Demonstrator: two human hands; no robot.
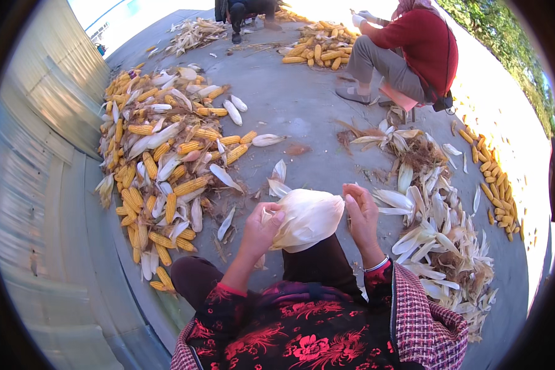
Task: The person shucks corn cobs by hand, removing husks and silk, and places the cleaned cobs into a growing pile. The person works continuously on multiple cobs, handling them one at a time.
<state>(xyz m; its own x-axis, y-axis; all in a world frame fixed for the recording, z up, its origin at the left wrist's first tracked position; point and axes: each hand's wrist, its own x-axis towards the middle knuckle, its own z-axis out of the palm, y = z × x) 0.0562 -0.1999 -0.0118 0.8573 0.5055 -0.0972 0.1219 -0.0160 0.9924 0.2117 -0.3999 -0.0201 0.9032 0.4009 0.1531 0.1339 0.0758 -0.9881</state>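
Pale, dry corn husk (311, 216) is spread between my two hands, above my knees. My left hand (264, 227) pinches its left edge between thumb and fingers. At the husk's right tip is my right hand (362, 215), fingers raised and slightly curled; whether they grip the tip I cannot tell. No cob can be made out behind the husk. On the left lies a large heap of yellow corn cobs (192, 186), mixed with loose husks and silk. A pile of stripped husks (437, 226) stretches along the ground on my right.
Corrugated metal sheeting (41, 185) runs along the left. A seated person in a red top (421, 51) is at the upper right, beside another cob heap (326, 46). Another person (249, 10) sits at the top, near more husks (196, 34). More cobs (497, 185) lie far right.
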